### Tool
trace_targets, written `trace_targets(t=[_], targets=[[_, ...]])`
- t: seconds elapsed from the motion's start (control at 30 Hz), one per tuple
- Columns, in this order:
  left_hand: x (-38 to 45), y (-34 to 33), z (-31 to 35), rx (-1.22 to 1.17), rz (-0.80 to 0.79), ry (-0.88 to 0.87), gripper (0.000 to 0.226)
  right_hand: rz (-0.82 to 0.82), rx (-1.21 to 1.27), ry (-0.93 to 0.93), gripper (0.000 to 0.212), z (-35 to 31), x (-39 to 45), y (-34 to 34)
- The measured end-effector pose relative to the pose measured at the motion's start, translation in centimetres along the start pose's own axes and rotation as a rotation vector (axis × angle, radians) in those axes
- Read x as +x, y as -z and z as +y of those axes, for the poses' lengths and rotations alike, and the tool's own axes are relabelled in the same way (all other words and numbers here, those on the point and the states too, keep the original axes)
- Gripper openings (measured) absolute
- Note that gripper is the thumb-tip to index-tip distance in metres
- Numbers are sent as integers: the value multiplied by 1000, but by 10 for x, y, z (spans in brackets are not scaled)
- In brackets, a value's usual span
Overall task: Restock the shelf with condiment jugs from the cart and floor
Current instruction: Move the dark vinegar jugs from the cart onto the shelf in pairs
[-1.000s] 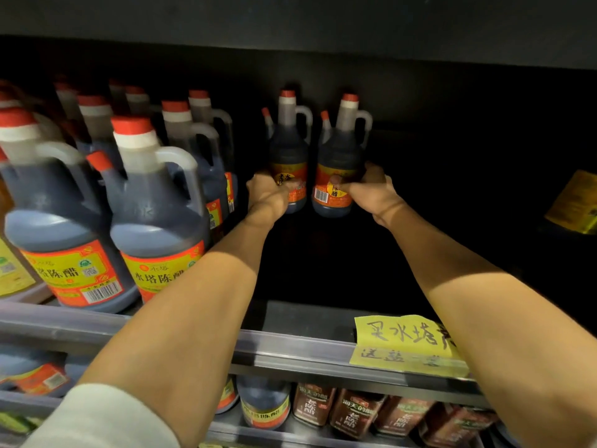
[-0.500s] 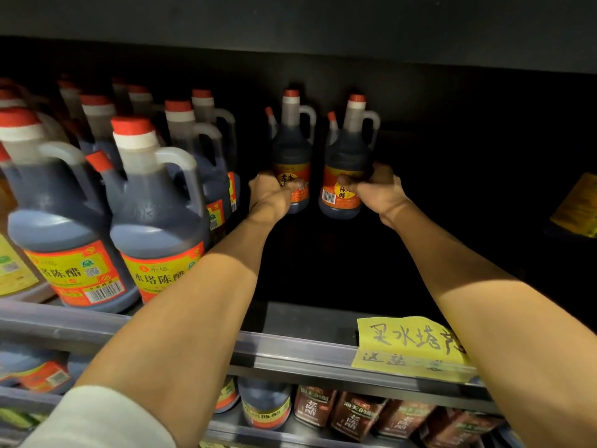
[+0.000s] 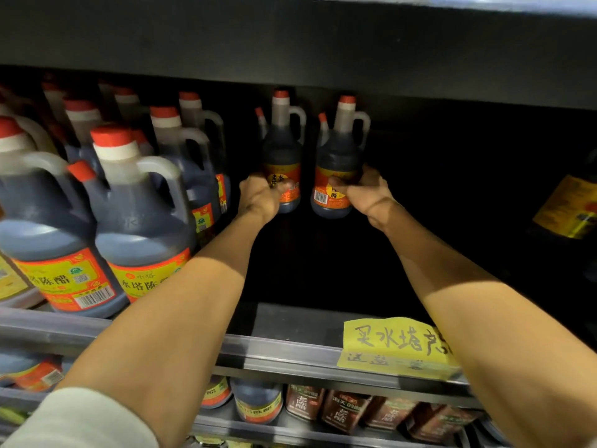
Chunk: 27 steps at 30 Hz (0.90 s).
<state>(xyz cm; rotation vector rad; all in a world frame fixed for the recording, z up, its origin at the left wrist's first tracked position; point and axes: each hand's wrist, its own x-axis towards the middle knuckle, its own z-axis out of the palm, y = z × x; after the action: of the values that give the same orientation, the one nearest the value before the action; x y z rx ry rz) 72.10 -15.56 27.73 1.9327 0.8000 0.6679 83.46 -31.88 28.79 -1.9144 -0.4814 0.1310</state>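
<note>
hands (image 3: 261, 197) (image 3: 365, 192) gripping two jugs (image 3: 282, 153) (image 3: 339, 163)

Both arms outstretched, left hand (image 3: 260, 198) and right hand (image 3: 366, 194) curled, gripping.

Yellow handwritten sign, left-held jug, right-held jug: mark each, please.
Yellow handwritten sign (image 3: 392, 345): head view, paper's middle.
Left-held jug (image 3: 281, 147): head view, dark shoulder.
Right-held jug (image 3: 340, 150): head view, dark shoulder.

Front jug label (image 3: 146, 281) reads "水塔陈醋"; yellow note (image 3: 392, 347) "水塔".
</note>
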Motion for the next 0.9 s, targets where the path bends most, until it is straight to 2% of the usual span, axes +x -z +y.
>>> trace_targets(t=[0.13,0.37,0.43,0.53,0.67,0.8,0.9], targets=[[-2,2,4,42,-18,13,66,-34,52,-48,76,-1,0,2],[-9,4,14,185,-33,65,63,-44,41,-70,72,-4,-10,5],[-13,5,16,236,-41,58,55,-62,-29,-62,71,-6,-13,9],[-27,6,11,265,-54,27,44,-56,-293,-10,68,-8,-25,12],[-52,13,4,307,-104,-68,61,1,-426,18,62,-4,-47,14],[-75,26,8,341,-172,-124,74,-23,-494,50,58,-13,-75,21],[-95,40,15,426,-217,-176,74,-46,-586,63,60,-27,-100,31]])
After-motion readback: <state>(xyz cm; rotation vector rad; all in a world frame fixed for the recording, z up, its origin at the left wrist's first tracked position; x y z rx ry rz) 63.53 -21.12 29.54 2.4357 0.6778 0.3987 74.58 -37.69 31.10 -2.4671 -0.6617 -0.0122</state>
